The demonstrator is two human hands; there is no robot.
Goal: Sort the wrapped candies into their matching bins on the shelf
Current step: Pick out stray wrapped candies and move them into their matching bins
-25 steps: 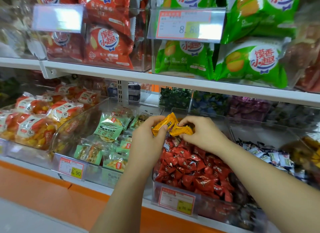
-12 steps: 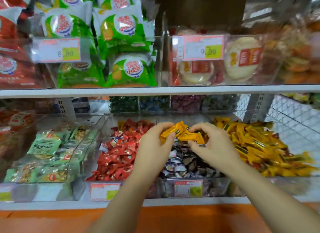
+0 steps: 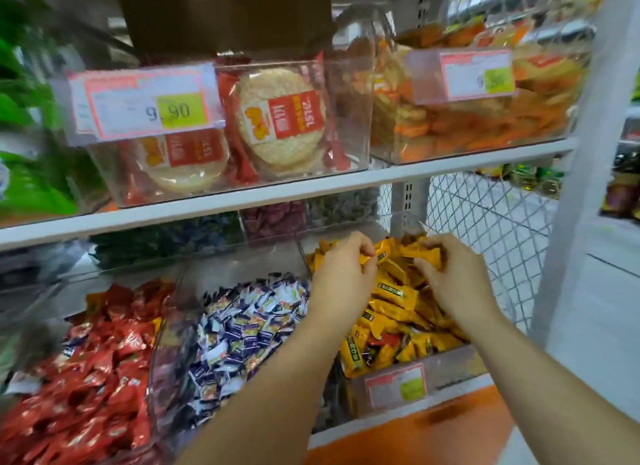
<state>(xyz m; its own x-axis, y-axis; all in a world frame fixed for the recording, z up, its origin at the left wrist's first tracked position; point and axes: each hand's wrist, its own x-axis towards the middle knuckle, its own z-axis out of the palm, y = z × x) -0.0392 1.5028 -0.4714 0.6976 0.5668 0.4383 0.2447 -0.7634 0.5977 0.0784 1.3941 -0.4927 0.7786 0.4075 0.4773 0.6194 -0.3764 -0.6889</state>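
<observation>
Hanging just above the rightmost clear bin (image 3: 453, 362), yellow wrapped candies (image 3: 420, 255) are held in both hands. The left hand (image 3: 341, 277) is curled, with a yellow wrapper pinched between its thumb and fingertips. The right hand (image 3: 457, 284) is likewise closed round the candies at its fingertips. How many pieces are held cannot be told through the blur. The two hands are set near each other, not touching, over the back part of the bin.

Below them the bin is filled with a heap of matching candies (image 3: 391, 312), some marked with dark labels, and a price tag (image 3: 396, 388) is fixed to its front. Just beside it, to the left, blue-and-white candies (image 3: 242, 326) are heaped in a second clear bin, and further left red candies (image 3: 97, 360) are piled.

On the white shelf (image 3: 207, 205) above, round rice cakes (image 3: 280, 118) with red labels are stored in a clear box bearing an upper tag (image 3: 145, 104) marked 9.90. Orange snacks (image 3: 485, 125) are kept in the box beside it. White wire mesh (image 3: 491, 215) is seen behind the right hand.
</observation>
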